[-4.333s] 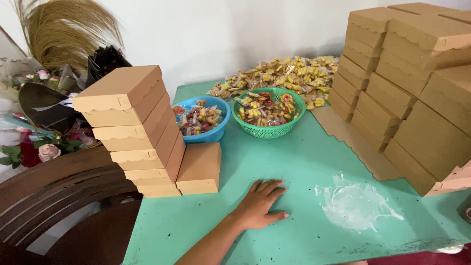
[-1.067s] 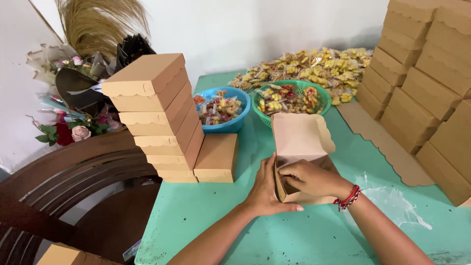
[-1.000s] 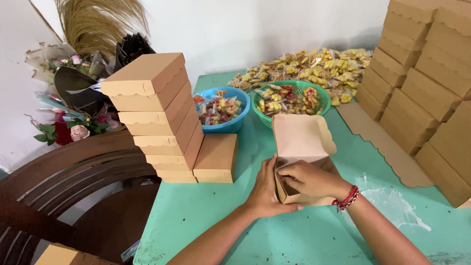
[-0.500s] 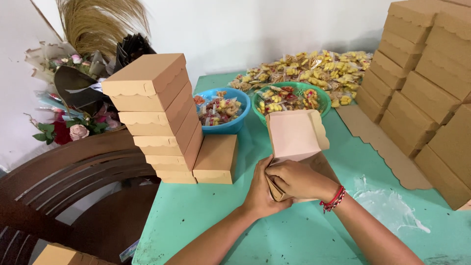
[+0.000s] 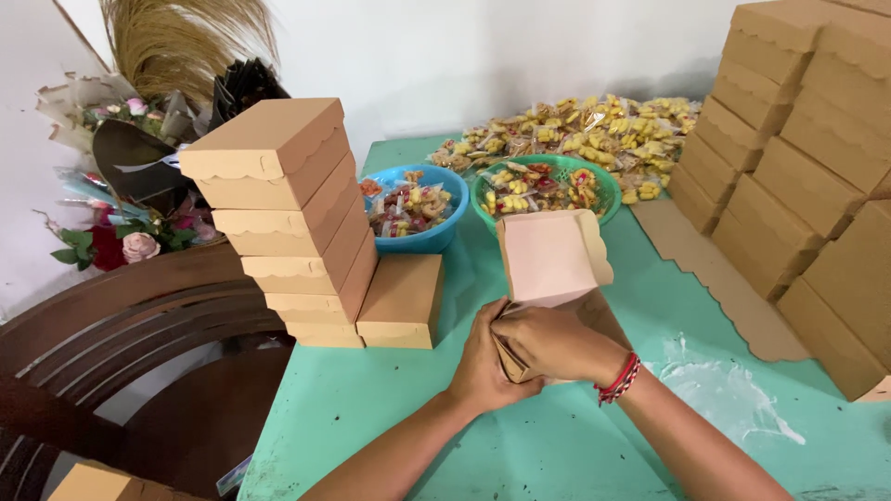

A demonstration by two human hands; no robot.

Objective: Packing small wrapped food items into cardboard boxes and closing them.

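A green table (image 5: pixel 557 445) fills most of the view, with a whitish smear on its bare top near the right. Along the right side rises a big wall of closed brown cardboard boxes (image 5: pixel 798 176), stacked several high, and a flat scalloped sheet of cardboard (image 5: pixel 705 269) lies at its foot. On the left stands a leaning stack of boxes (image 5: pixel 283 218) of the same kind, with a single closed box (image 5: pixel 402 301) lying just beside its base. Off the table's left edge there is a dark wooden chair (image 5: pixel 139 334), and behind it a bunch of flowers (image 5: pixel 121 223) and a spray of dried grass (image 5: pixel 186 42) against the white wall. At the back of the table lies a heap of wrapped snacks (image 5: pixel 594 134), with a green basket (image 5: pixel 546 190) and a blue bowl (image 5: pixel 413 211) in front of it, both full of packets. Near the front edge, in the middle, sits a half-folded box (image 5: pixel 552 278), its scalloped lid standing up and open. The left hand (image 5: pixel 484 366) wraps around the near left corner of that box, fingers curled against its side. The right hand (image 5: pixel 557 341), with a red bracelet (image 5: pixel 617 378) at the wrist, lies curled over the box's front edge, fingers bent down on the cardboard, touching the left hand.
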